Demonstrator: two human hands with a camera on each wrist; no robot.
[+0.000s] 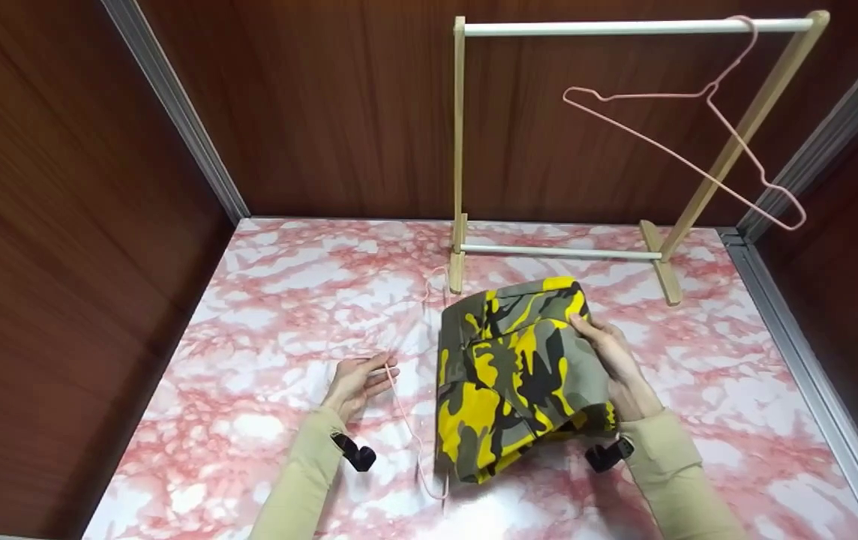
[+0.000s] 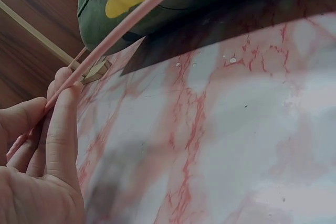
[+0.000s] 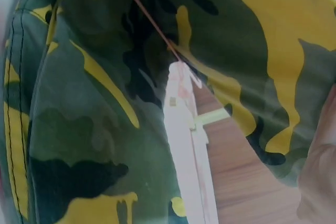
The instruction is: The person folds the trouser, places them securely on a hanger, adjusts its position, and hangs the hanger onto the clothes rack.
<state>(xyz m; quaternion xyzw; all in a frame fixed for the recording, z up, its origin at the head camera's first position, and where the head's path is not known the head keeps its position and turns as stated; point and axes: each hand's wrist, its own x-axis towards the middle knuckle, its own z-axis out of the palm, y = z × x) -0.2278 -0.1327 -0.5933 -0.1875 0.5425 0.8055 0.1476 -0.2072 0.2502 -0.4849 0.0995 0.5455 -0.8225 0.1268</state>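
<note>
My left hand [image 1: 356, 386] pinches one side of a pink hanger [image 1: 403, 412] between thumb and fingers; the left wrist view shows this grip close up. The hanger's hook points toward the rack, and much of its frame is hidden by a camouflage garment [image 1: 523, 375] in yellow, grey and black. My right hand [image 1: 619, 367] grips the garment's right edge, thumb on top and fingers out of sight beneath. The cloth is folded and raised off the table at its near side. In the right wrist view, a thin pink rod [image 3: 147, 17] runs between cloth layers.
A wooden rack [image 1: 459, 150] with a white top rail [image 1: 624, 28] stands at the back of the table. Another pink hanger [image 1: 654, 142] hangs from the rail's right end. Brown wood-grain panels [image 1: 324, 112] enclose the pink-and-white marbled table [image 1: 249, 337].
</note>
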